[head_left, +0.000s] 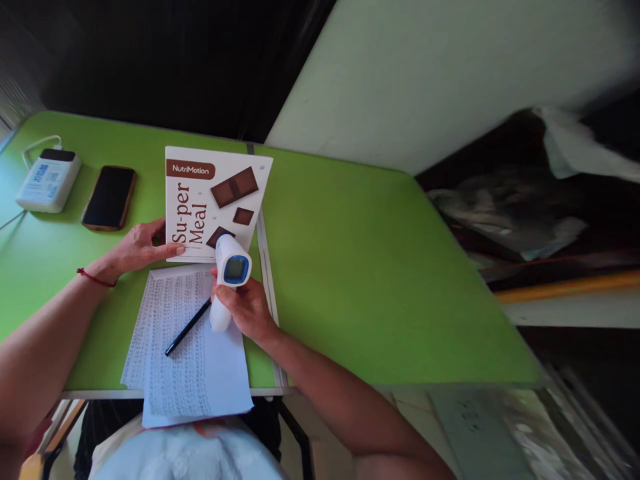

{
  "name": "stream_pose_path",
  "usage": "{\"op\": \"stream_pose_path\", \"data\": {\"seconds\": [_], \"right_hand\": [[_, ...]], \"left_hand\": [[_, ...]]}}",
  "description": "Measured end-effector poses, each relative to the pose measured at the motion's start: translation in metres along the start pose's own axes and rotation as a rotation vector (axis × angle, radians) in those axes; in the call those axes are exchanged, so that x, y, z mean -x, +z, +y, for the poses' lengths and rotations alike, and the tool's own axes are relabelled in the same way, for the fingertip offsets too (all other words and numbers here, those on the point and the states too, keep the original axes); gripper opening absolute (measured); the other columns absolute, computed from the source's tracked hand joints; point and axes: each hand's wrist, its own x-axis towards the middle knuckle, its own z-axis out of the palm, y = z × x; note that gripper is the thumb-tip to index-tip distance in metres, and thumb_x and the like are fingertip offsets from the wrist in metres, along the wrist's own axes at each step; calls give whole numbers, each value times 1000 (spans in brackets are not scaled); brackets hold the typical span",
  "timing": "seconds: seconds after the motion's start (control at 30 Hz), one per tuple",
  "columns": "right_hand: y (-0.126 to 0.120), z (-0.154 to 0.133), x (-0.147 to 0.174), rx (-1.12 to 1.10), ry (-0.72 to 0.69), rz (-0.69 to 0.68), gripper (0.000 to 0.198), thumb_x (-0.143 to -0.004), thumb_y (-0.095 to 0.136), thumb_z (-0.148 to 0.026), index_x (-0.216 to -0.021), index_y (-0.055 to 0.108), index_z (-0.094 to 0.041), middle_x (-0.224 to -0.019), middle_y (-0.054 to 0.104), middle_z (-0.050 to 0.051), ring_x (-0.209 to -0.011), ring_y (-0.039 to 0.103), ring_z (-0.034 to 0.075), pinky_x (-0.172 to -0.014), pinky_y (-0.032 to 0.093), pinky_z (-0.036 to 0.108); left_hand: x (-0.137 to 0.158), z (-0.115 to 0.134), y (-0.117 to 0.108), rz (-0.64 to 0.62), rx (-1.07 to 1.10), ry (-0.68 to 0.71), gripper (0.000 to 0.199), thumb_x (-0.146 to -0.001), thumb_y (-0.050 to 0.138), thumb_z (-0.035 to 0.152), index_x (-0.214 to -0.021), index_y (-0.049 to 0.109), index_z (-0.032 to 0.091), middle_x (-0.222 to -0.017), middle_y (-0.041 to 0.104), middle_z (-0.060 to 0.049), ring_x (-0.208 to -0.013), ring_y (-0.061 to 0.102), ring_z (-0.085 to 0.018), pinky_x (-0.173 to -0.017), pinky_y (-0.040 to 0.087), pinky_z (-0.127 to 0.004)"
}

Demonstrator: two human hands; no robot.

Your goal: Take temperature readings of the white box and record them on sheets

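A white box [235,230] printed "NutriMotion Su-per Meal" with chocolate pieces stands over the green table. My left hand [143,248] is closed on its lower left edge, thumb on the front and fingers hidden behind. In my right hand [249,307] is a white and blue infrared thermometer [226,263], its small screen facing me and its head close in front of the box's lower right part. Below lie sheets of handwritten paper [193,380], with a black pen [187,327] resting slantwise on them.
A dark phone [109,198] lies on the green table [375,280] at left, beside a white power bank [49,183] with a cable. A pale wall [440,67] rises behind. Shelves with crumpled bags [515,207] stand to the right.
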Motion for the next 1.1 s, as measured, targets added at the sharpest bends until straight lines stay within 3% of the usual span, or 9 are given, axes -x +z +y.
{"op": "stream_pose_path", "data": {"seconds": [0.33,0.53,0.73,0.87,0.97,1.1], "right_hand": [[2,1,-1,-26,-36,10,35,-75,79,-53,-73,60,-23,-67,58,-3,-62,53,13,-60,46,31],[-1,-1,-3,-26,-48,-9,36,-74,78,-54,-72,60,-23,-65,56,-3,-62,53,14,-59,46,30],[-10,-13,-1,118,-118,-63,25,-74,77,-45,-75,64,-24,-67,60,-3,-60,50,13,-58,45,29],[-19,-19,-4,166,-165,-39,24,-77,73,-45,-75,64,-24,-67,62,-2,-60,52,13,-57,47,29],[-39,-25,-9,295,-205,-26,24,-78,73,-46,-78,67,-23,-68,65,-1,-60,56,14,-56,49,28],[-74,-33,-17,680,-211,20,36,-73,82,-42,-100,73,-21,-93,76,7,-76,68,21,-62,56,33]], "left_hand": [[0,-1,0,0,7,-27,62,-72,77,67,-106,68,16,-96,78,-8,-80,70,-23,-65,53,-29],[0,-1,-1,10,-3,-48,66,-71,77,66,-111,65,14,-105,78,-11,-88,71,-26,-70,55,-30],[1,3,0,39,-33,-29,60,-71,79,63,-104,65,14,-98,77,-10,-80,70,-22,-63,52,-27],[2,2,-3,66,-28,-28,63,-71,81,59,-111,65,13,-103,78,-11,-84,71,-23,-66,54,-28],[2,-1,-8,127,-100,-15,65,-74,79,61,-116,65,14,-109,77,-13,-91,73,-26,-71,57,-31],[1,-5,-15,158,-220,-21,69,-75,76,65,-120,63,15,-117,75,-15,-102,72,-30,-83,58,-38]]}}
